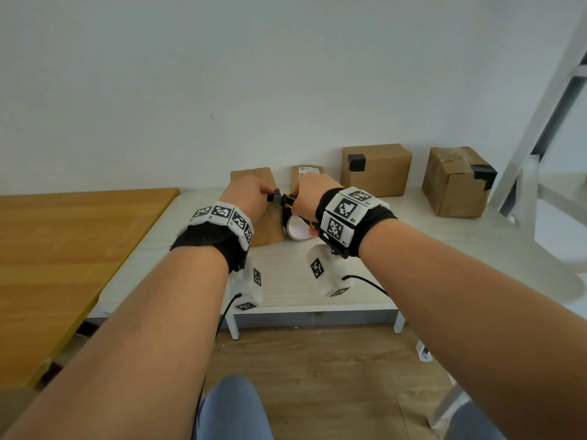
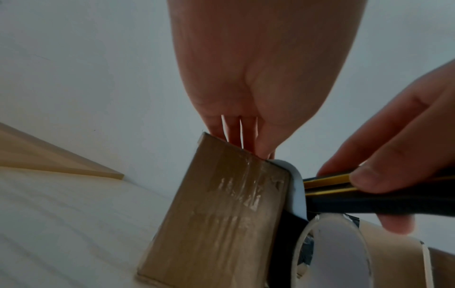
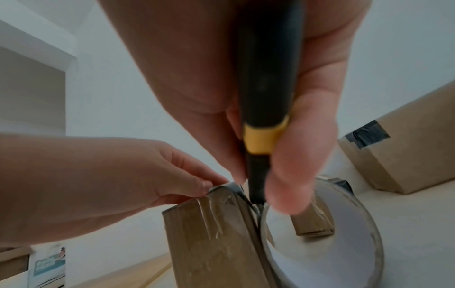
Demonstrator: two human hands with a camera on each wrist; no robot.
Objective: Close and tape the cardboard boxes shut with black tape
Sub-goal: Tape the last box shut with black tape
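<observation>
— Where's the box being taped?
— Mid-frame: a small cardboard box [image 1: 268, 223] stands on the white table [image 1: 413, 249], the tape roll [image 1: 298, 230] touching it.
— And the hands?
— The left hand [image 1: 251, 195] pinches black tape [image 1: 275, 195] at the box's top; the right hand [image 1: 313, 198] grips a black-and-yellow utility knife [image 3: 264, 109] against that tape.

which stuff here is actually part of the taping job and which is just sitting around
In use:
- box being taped, held by the left hand
- black-and-yellow cutter, gripped by the right hand
- tape roll, beside that box

Lying about:
- two taped boxes at the wall
- labelled box
- wooden tabletop
</observation>
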